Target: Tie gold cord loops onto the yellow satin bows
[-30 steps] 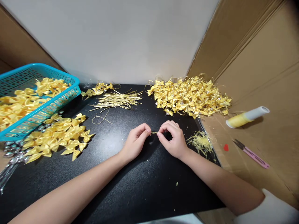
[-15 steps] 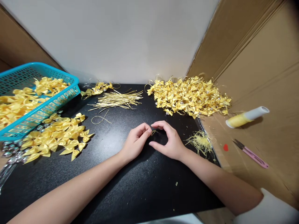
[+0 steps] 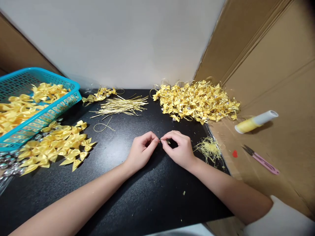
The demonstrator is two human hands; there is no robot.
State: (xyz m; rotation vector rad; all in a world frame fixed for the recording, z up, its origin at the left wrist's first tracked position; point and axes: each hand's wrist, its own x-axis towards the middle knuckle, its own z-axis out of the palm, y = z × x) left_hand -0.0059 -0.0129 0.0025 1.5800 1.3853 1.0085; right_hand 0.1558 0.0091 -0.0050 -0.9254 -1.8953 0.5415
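Over the middle of the black table, my left hand (image 3: 144,149) pinches a thin gold cord (image 3: 160,140) between thumb and forefinger. My right hand (image 3: 180,147) pinches the same cord a short way to the right, its end showing past the fingers. Most of the cord is hidden by my fingers. Beyond my hands lies a bundle of straight gold cords (image 3: 123,105), with a single looped cord (image 3: 104,125) in front of it. To the left are loose yellow ribbon bows (image 3: 55,142). A heap of bows with gold loops and small bells (image 3: 197,101) lies behind my right hand.
A blue basket (image 3: 40,116) of yellow bows stands at the left, silver bells (image 3: 10,162) beside it. At the right are cord scraps (image 3: 209,149), pink-handled snips (image 3: 264,163), a thread spool (image 3: 256,122) and a red heart-shaped piece (image 3: 235,153) on cardboard.
My right hand has moved in toward my left, and its thumb and forefinger have closed on the cord. My left hand keeps its pinch. The view has shifted slightly.
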